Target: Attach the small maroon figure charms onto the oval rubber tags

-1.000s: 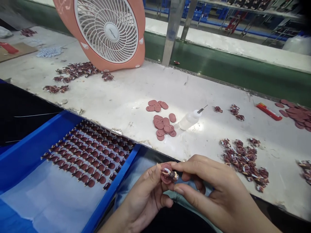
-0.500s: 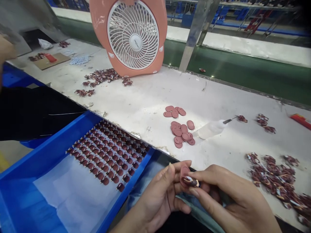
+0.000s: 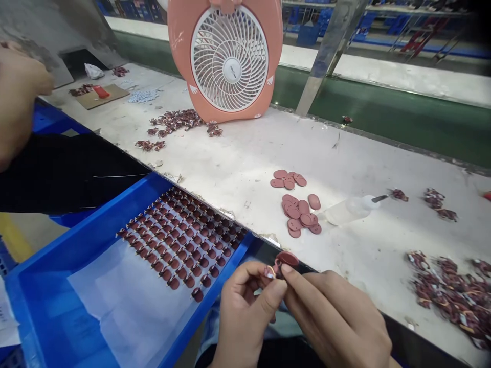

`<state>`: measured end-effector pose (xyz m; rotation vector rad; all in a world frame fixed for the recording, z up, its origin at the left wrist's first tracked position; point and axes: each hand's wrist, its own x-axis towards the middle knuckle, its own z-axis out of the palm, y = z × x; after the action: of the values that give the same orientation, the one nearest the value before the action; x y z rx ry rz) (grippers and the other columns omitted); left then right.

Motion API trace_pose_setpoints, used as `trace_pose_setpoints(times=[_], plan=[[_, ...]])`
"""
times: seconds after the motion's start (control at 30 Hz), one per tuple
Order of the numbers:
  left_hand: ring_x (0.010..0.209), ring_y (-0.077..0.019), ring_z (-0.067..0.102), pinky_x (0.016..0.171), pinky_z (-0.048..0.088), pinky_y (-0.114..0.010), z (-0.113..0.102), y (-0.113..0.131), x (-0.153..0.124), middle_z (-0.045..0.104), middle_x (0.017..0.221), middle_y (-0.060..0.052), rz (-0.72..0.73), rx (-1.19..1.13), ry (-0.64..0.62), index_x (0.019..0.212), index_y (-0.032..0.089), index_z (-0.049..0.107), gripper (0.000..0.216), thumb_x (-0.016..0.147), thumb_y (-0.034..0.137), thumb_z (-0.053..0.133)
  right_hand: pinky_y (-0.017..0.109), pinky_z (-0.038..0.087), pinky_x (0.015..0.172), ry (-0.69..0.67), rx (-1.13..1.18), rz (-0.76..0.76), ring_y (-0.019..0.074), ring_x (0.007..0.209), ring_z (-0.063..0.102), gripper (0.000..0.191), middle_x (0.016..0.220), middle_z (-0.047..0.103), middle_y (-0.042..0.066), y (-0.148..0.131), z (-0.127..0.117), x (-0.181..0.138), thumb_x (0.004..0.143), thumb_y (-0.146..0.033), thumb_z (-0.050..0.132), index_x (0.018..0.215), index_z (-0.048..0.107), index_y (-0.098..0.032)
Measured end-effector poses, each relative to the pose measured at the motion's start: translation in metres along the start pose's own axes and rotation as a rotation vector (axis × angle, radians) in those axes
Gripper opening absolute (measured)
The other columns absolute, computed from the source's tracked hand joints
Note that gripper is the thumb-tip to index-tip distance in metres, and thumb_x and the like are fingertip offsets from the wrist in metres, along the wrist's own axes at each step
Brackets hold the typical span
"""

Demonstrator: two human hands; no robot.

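A: Hands first. Where?
B: Both just off the near right corner of the blue tray (image 3: pixel 88 227). Left hand (image 3: pixel 245 312) and right hand (image 3: pixel 337 322) meet fingertip to fingertip, both pinching one small red piece (image 3: pixel 283 259). It's held up over the edge of the table (image 3: pixel 238 158), likely so its face is in plain sight.
A: Grip tight?
B: Fingertips pressed onto it from both sides, other fingers curled. Looks like a fine, steadying hold.
A: Inside the tray?
B: Rows of pieces (image 3: pixel 184 240) packed at its far end on a white sheet (image 3: pixel 126 301). The neat lines probably keep them apart and countable.
A: Beyond the tray?
B: Pink oval discs (image 3: pixel 299 212) right of its far corner, squeeze bottle (image 3: pixel 351 209) lying beside them, both in easy reach. Loose heap (image 3: pixel 448 299) further right.
A: Far?
B: Fan (image 3: pixel 230 56) well behind the tray, facing this way, small pile (image 3: pixel 176 120) at its foot. Another person's hand (image 3: pixel 19 97) left of the tray, blurred.
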<state>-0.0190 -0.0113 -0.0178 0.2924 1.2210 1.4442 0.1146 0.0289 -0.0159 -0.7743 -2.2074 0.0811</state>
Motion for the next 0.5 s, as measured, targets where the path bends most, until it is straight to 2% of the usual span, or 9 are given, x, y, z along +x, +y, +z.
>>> trace_pose_setpoints(times=[0.17,0.33,0.43,0.5], plan=[[0.049,-0.0053,0.042,0.04,0.04,-0.014,-0.004,0.003,0.0,0.057,0.066,0.004,-0.001,-0.019,0.019,0.078,0.021,0.07,0.024,0.067,0.039,0.082,0.03,0.044,0.058,-0.019,0.019,-0.029,0.0186,0.069,0.057,0.038,0.087,0.068,0.012,0.0,0.006,-0.003,0.087,-0.005,0.064,0.125,0.06,-0.003],[0.048,-0.0057,0.043,0.038,0.04,-0.014,0.0,0.006,0.002,0.055,0.062,0.005,-0.046,-0.017,0.019,0.071,0.019,0.066,0.029,0.065,0.041,0.083,0.03,0.043,0.052,-0.022,0.035,-0.054,0.0181,0.064,0.057,0.03,0.084,0.068,0.013,-0.005,0.006,0.004,0.088,-0.004,0.062,0.118,0.061,-0.001],[0.052,-0.0067,0.048,0.04,0.041,-0.015,-0.004,0.012,0.003,0.061,0.069,0.002,-0.063,0.031,0.042,0.073,0.018,0.067,0.029,0.069,0.043,0.08,0.029,0.043,0.048,-0.061,0.022,-0.074,0.0156,0.057,0.056,0.026,0.073,0.068,0.008,-0.013,-0.002,0.008,0.089,-0.006,0.064,0.114,0.061,-0.002],[0.059,-0.01,0.056,0.042,0.043,-0.016,-0.021,0.017,0.006,0.066,0.075,0.0,-0.039,0.098,0.106,0.077,0.019,0.068,0.03,0.068,0.045,0.08,0.028,0.04,0.043,-0.045,0.003,-0.1,0.0122,0.047,0.052,0.013,0.062,0.065,0.002,-0.018,-0.007,0.005,0.09,-0.01,0.063,0.103,0.065,-0.008]])
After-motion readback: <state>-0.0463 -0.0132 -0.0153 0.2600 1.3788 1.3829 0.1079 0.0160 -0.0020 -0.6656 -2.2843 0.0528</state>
